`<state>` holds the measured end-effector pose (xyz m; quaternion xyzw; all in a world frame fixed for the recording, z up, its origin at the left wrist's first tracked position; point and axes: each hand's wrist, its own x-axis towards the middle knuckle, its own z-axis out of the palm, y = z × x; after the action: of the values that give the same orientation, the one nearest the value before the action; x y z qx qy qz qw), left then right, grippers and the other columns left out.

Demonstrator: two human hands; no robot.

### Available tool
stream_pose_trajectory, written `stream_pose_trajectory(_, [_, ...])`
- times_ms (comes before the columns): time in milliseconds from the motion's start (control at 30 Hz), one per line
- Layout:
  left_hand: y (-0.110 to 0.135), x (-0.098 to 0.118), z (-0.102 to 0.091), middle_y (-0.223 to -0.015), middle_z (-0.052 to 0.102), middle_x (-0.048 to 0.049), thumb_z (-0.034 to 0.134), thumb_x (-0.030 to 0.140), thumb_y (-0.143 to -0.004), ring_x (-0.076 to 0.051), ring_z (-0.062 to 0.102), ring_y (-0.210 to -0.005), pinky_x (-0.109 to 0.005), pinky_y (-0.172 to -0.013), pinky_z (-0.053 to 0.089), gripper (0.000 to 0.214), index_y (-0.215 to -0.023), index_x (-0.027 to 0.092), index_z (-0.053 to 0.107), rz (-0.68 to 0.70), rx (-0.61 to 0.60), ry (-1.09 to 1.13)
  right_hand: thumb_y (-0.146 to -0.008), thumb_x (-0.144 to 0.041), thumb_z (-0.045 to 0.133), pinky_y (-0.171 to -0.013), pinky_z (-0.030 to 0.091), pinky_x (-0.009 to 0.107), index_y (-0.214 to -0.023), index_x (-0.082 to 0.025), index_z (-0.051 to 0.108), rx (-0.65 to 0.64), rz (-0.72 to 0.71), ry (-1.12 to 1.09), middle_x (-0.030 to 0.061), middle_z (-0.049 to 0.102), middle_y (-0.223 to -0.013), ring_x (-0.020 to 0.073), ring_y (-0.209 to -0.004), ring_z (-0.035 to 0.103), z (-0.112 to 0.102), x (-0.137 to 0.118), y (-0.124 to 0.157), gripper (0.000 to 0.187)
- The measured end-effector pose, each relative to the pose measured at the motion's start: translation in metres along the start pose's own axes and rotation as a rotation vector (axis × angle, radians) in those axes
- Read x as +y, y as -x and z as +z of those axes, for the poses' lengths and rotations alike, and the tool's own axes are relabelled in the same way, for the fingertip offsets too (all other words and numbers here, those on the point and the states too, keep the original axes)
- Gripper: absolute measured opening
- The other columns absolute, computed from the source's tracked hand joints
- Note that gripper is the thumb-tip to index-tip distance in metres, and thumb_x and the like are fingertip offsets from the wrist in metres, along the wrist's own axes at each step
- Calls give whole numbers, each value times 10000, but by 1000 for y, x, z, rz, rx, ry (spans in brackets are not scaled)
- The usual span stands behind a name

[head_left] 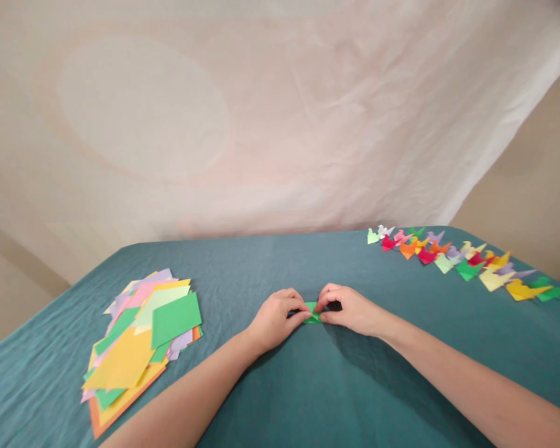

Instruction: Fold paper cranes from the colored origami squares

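Note:
A small piece of folded green paper point(313, 313) lies on the cloth-covered table between my two hands. My left hand point(280, 316) pinches its left side between thumb and fingers. On the right side, the thumb and fingertips of my right hand point(348, 309) close on the paper as well. Parts of the paper are hidden behind my fingertips, so its exact fold cannot be made out. Both hands rest low, close to the tabletop.
A loose pile of coloured paper sheets point(130, 348) spreads over the left of the table. Several folded paper birds point(469, 269) stand in rows at the back right. The teal tablecloth point(261, 261) reaches back to a hanging pale sheet point(280, 137).

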<state>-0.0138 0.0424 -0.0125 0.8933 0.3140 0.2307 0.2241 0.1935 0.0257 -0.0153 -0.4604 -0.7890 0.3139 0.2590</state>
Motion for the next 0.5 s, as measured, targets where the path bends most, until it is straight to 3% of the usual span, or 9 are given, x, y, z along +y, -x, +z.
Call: stream_pose_trajectory(500, [-2, 1, 8, -800, 622, -13, 573, 230, -816, -141, 579, -774, -247, -734, 444, 122, -773, 193, 680, -110, 100, 64, -736, -175, 639, -760, 442, 269, -818, -204, 688, -18, -26, 23, 12, 597, -881, 146, -818, 581, -3, 2, 1, 100])
